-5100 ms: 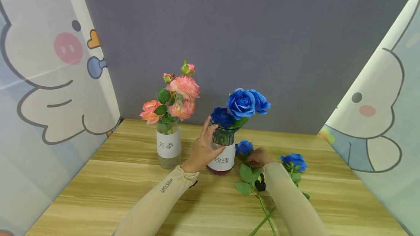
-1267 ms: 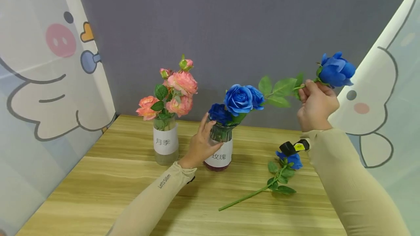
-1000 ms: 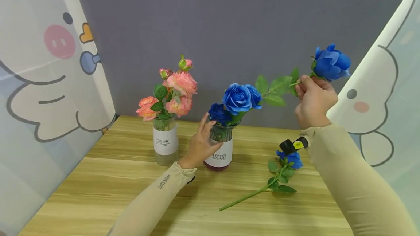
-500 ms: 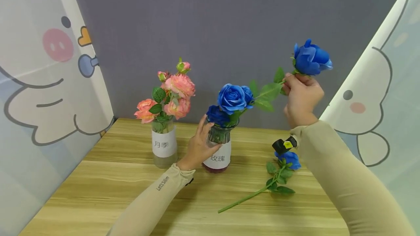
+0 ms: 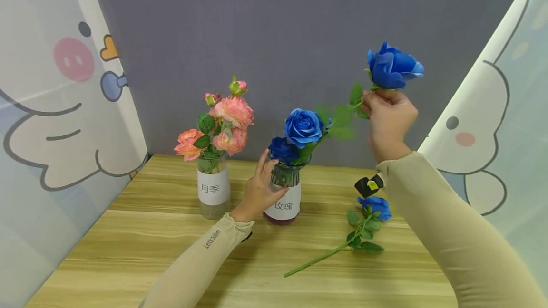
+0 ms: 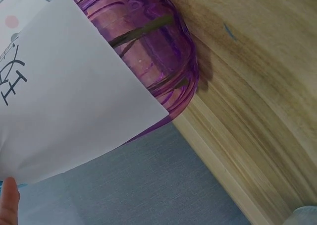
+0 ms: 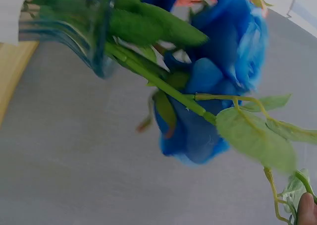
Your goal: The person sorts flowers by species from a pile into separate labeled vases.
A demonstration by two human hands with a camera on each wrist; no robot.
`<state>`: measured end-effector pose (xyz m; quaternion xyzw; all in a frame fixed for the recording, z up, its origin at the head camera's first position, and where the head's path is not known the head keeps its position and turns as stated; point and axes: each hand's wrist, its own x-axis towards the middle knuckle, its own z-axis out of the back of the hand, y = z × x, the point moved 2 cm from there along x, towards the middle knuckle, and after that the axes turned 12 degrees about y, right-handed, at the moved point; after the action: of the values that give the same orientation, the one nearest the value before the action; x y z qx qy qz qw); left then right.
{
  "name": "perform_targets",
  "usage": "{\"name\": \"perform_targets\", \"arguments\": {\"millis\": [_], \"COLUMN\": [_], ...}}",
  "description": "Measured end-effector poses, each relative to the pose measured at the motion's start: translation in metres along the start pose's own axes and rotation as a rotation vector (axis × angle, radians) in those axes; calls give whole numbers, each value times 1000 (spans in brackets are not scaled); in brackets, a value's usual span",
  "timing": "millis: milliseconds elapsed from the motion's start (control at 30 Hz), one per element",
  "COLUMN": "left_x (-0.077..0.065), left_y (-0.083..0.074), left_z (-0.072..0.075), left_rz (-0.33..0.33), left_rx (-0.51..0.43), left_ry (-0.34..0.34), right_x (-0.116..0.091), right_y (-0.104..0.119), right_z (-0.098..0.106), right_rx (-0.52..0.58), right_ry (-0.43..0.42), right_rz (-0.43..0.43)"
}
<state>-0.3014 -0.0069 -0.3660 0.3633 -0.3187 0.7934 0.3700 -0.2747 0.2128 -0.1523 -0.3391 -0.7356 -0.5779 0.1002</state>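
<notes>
My left hand (image 5: 259, 194) holds the glass vase (image 5: 288, 175) at its left side, thumb across the white paper label (image 5: 288, 210) and fingers near the rim. In the left wrist view the vase's purple base (image 6: 158, 51) stands on the table. Blue roses (image 5: 304, 128) stand in this vase. Above and right of it, my right hand (image 5: 391, 115) pinches another blue rose (image 5: 394, 66) by the stem, just under the bloom. In the right wrist view this rose's green stem (image 7: 171, 90) slants into the vase mouth; its lower end is hidden among leaves.
Another blue rose (image 5: 374, 208) lies on the wooden table (image 5: 239, 274) below the right forearm. Pink flowers (image 5: 233, 110) stand in a second labelled glass vase (image 5: 214, 210) on the left. A grey panel (image 5: 274, 37) rises behind the table.
My right hand lifted one blue rose off the table, then carried it leftward, bringing its stem to the vase mouth. My left hand has stayed on the vase.
</notes>
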Motion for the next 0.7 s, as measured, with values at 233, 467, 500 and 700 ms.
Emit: {"name": "perform_targets", "arguments": {"millis": [233,467,500,700], "left_x": [-3,-3,-3,-1], "left_y": [1,1,1,0], "left_z": [-3,-1,0,0], "left_rz": [3,-21,-25,-33], "left_rx": [-5,29,30,24], "left_ry": [-7,-12,-11,-3], "right_x": [-11,-24,-25,-32], "right_y": [-24,-40,-41,-50], "right_z": [-7,-11,-12,-14], "right_rx": [-90,-120,-123,-61], "right_ry": [51,61,57,4], "right_rz": [-31,-80,-79,-104]}}
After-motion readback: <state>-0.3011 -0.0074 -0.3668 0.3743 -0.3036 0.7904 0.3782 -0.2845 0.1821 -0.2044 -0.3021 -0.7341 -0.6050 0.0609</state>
